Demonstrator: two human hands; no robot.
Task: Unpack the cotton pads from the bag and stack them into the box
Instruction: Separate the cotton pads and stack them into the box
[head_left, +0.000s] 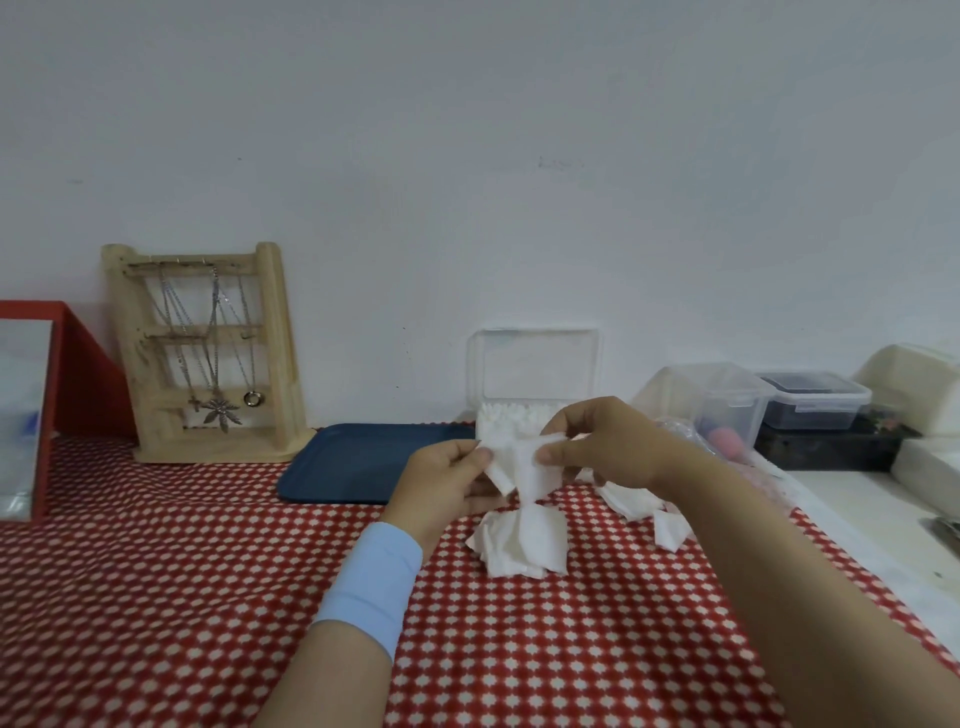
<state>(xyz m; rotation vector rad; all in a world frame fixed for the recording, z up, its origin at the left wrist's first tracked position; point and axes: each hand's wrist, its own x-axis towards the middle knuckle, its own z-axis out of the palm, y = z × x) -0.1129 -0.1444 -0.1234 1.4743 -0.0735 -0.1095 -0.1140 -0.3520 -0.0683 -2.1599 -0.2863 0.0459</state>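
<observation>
— What's the surface?
— A red tablecloth (519, 649) with small white dots fills the lower half of the frame. A forearm wearing a pale blue wristband (371, 587) comes in from the bottom centre.

— And the hands?
— Just below mid-frame, the left hand (447, 483) pinches the left edge of a few white cotton pads (524, 460) between thumb and fingers. The right hand (597, 441) pinches their right edge the same way. Those pads are lifted clear of the cloth.

— Any loose ones?
— A loose heap (519, 545) lies on the cloth directly below the held pads. A second heap (634, 504) sits partly under the right wrist.

— Where's the box?
— Behind the hands, at centre frame, stands a clear box (535, 364) with its lid upright against the wall. A row of packed pads (511, 415) stands on edge in its base. How full it is, I cannot tell; the hands cover part of it.

— What else is there?
— A dark blue tray (363, 462) lies just left of the box. Further left, a wooden jewellery stand (208, 353) holds several necklaces, and a red frame (78, 374) sits at the left edge. On the right are a clear tub (727, 400) and a lidded tub (813, 400) with dark contents. A plain white wall (467, 156) fills the upper half.
</observation>
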